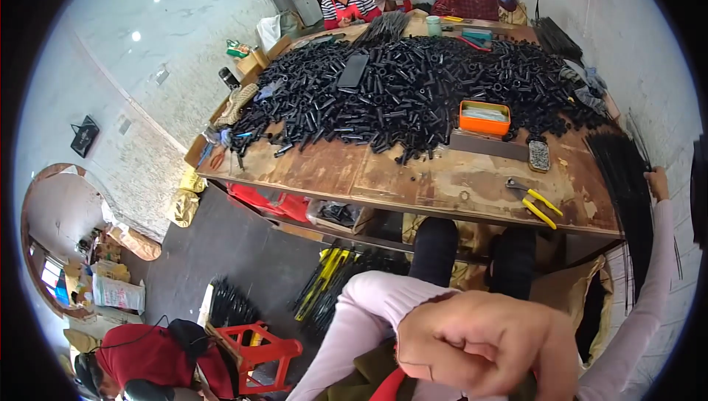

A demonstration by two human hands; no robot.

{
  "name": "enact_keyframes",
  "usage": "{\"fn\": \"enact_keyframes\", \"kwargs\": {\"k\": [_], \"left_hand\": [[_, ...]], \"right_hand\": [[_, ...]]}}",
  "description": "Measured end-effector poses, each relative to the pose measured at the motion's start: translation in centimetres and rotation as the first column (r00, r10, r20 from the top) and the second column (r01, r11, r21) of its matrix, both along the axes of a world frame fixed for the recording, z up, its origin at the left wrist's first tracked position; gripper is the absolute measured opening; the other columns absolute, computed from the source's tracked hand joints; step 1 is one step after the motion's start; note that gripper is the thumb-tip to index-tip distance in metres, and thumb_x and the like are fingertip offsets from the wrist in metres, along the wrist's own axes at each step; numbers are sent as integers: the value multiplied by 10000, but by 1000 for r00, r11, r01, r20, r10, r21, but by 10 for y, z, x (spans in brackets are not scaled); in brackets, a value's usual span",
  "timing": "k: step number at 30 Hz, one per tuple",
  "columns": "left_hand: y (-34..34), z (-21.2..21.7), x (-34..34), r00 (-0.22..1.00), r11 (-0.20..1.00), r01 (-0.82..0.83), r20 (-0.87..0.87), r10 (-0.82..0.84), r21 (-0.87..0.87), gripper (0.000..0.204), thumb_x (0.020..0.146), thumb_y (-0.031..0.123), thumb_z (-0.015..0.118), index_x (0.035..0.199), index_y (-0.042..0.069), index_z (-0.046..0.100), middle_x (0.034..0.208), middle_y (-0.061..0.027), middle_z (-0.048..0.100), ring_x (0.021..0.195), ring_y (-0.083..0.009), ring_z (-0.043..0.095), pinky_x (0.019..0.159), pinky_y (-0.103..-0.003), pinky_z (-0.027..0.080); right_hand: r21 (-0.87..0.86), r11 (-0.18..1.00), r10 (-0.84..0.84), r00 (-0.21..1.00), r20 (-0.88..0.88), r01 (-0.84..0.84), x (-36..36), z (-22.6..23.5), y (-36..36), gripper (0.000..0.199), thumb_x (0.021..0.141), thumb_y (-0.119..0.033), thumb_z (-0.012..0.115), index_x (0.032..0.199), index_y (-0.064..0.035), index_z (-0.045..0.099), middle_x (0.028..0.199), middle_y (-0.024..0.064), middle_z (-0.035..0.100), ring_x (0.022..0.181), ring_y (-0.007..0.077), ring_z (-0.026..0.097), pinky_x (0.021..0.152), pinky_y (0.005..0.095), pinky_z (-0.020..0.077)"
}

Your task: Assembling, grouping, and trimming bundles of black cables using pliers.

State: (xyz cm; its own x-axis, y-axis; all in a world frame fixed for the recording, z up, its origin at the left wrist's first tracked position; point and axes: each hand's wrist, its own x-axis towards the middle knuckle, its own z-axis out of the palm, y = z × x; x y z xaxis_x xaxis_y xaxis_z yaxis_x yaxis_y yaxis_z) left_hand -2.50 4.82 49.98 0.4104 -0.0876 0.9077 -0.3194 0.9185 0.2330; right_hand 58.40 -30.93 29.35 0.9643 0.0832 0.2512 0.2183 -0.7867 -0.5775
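Note:
My left hand (483, 338) is held close in front of my lap, its fingers curled in. Whatever may be inside the curl is hidden. At the right end of the table, my right hand (656, 183) reaches along the wall and closes on a few long thin black rods (642, 147). Beside it a thick bundle of similar black rods (618, 161) hangs over the table edge. Yellow-handled pliers (540, 206) lie near the front edge, apart from both hands.
A large heap of short black tubes (398, 91) covers the wooden table (346, 172). An orange box (484, 117), a tin of small parts (539, 155) and a dark phone (353, 71) are there too. Two people sit beyond; another person (158, 357) is lower left, by a red stool (262, 353).

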Motion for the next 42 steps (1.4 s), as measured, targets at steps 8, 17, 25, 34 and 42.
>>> {"fn": "enact_keyframes", "kwargs": {"k": [8, 17, 25, 34, 42], "left_hand": [[-9, 25, -8, 957, 962, 224, 222, -186, -158, 207, 939, 201, 576, 1013, 11, 538, 712, -172, 598, 507, -239, 554, 494, -427, 506], [-1, -37, -3, 980, 954, 64, -199, -5, 293, 118, 868, 100, 644, 760, 73, 682, 838, -104, 637, 654, -223, 573, 572, -342, 435], [60, -73, 114, 405, 439, -466, -256, 878, 768, 149, 936, 123, 528, 1033, 39, 604, 986, -65, 603, 898, -152, 590, 833, -278, 473], [54, -50, 56, 385, 763, -168, -671, 634, 625, 375, 1047, 376, 417, 1233, 67, 519, 747, 38, 450, 563, -57, 400, 510, -218, 342], [60, -71, 34, 202, 630, -382, -604, 771, 676, 256, 1050, 293, 433, 1134, 74, 536, 706, 53, 409, 506, -18, 308, 430, -184, 220]], "right_hand": [[213, 977, 56, 957, -286, 7, 5, 78, -49, 355, 906, -435, 619, 740, -133, 537, 499, -33, 397, 322, 91, 318, 314, 266, 217], [711, 468, 691, 719, 77, -526, -109, 147, 94, 241, 987, -310, 541, 792, -178, 495, 652, -107, 328, 510, 4, 293, 441, 185, 231], [981, 59, 800, 596, 63, -183, -223, 207, 253, 161, 990, -177, 503, 983, -17, 522, 734, -3, 468, 564, 86, 409, 489, 238, 355], [931, 21, 984, 170, 44, -365, -384, 204, 323, 211, 987, -121, 539, 1160, -1, 533, 1029, 122, 648, 906, 223, 657, 806, 358, 549], [880, 136, 990, 91, -106, -454, -399, 196, 340, 230, 940, -165, 634, 1082, 14, 614, 1046, 130, 670, 928, 228, 688, 826, 359, 571]]}}
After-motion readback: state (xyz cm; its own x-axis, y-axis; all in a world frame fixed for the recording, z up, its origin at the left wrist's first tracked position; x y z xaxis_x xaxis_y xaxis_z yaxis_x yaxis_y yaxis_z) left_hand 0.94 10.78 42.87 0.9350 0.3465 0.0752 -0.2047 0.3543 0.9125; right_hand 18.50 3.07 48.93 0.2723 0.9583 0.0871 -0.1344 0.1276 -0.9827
